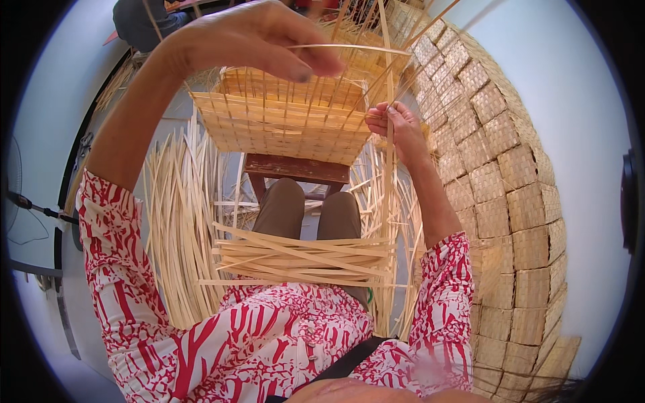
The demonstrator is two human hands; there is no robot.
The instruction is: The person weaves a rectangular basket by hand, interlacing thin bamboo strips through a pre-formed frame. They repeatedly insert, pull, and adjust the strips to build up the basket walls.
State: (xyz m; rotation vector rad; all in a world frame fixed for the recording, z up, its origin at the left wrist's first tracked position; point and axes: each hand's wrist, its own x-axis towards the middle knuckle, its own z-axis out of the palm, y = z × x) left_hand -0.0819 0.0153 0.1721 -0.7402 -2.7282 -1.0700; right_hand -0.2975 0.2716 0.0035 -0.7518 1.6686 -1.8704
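Observation:
A half-woven basket [282, 127] of pale, flat strips, perhaps bamboo, rests on a dark red wooden stool [295, 168] in front of my knees. Upright stakes rise from its far side. My left hand [262, 43] arches over the basket's far left, fingers blurred by motion. A thin pale strip [366, 48] runs across its fingers toward the right; whether they grip it is unclear. At the basket's right corner my right hand [400, 127] has thumb and fingers closed on a strip. One long strip [388, 174] passes upright beside that hand.
A bundle of loose strips [302, 258] lies across my lap. More strips [178, 221] cover the floor on both sides of the stool. Stacked woven pieces [524, 208] line the right wall. A person in dark clothing [144, 23] is partly visible at the far left.

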